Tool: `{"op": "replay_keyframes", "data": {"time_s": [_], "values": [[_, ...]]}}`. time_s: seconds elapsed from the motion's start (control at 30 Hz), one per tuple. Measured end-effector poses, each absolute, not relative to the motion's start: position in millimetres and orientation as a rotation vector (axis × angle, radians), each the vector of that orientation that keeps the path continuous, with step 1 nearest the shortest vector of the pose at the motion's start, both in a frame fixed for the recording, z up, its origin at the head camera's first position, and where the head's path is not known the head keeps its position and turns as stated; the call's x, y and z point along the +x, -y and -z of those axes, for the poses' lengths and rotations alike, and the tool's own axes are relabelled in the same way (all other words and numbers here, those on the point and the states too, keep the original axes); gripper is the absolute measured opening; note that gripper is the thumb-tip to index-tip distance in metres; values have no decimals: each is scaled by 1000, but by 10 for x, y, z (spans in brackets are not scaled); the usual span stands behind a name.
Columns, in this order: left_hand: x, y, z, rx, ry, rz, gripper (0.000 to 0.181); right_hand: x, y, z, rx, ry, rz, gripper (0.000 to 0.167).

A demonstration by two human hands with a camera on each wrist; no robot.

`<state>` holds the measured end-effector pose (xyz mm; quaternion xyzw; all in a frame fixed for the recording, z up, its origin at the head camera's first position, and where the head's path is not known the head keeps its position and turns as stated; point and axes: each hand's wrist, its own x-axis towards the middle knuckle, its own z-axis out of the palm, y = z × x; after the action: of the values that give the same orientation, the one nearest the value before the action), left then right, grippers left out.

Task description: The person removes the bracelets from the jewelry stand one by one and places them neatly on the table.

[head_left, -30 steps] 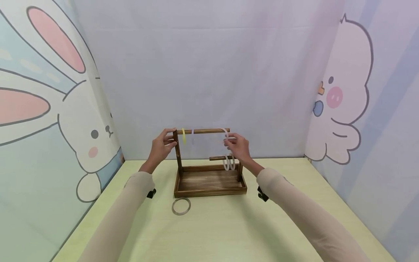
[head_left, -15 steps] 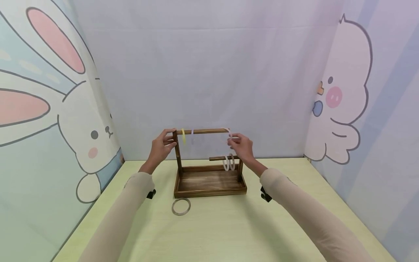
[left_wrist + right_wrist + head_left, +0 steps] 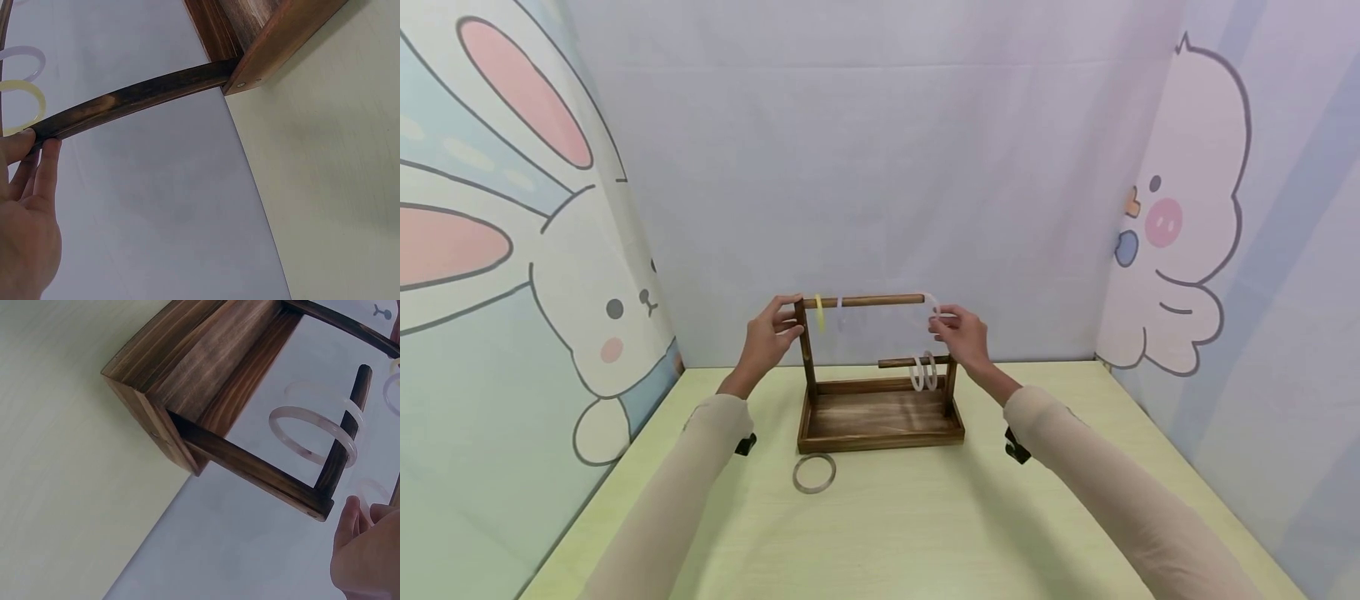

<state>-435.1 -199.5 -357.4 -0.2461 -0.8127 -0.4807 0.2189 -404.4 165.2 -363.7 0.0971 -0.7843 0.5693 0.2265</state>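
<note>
My left hand (image 3: 769, 337) grips the top of the left post of a dark wooden bangle rack; the left wrist view shows thumb and fingers around the post (image 3: 125, 100). My right hand (image 3: 964, 337) pinches a pale, translucent bangle (image 3: 935, 301) just off the free right end of the upper bar (image 3: 880, 300). A yellow bangle (image 3: 821, 317) and a lavender bangle (image 3: 840, 313) hang near the bar's left end. From the short lower bar (image 3: 891, 363) hang a white bangle (image 3: 917, 377) and a greyish mottled bangle (image 3: 306, 414).
The rack's shallow tray base (image 3: 880, 444) stands on the pale table (image 3: 880, 533). A grey-brown bangle (image 3: 815, 491) lies flat in front of its left corner. Cloth walls with a printed rabbit (image 3: 576, 292) and chick (image 3: 1195, 183) enclose the table.
My right hand has moved right, drawing the pale bangle along the upper bar and past its free end. The left hand has stayed on the post.
</note>
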Motion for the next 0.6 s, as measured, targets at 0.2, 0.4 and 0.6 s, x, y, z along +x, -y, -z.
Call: {"op": "replay_keyframes", "data": {"time_s": [0.2,0.4,0.6], "values": [[-4358,1997,3580,-695,2234,1323,57,-4052,-1724,3659,259,2153,-1597,28],[-4356,2001,3585,-697,2231,1308,57,-4035,-1815,3706,264,2163,-1609,27],[-4354,1994,3589,-691,2235,1310,57,-4001,-1868,3743,267,2176,-1615,27]]}}
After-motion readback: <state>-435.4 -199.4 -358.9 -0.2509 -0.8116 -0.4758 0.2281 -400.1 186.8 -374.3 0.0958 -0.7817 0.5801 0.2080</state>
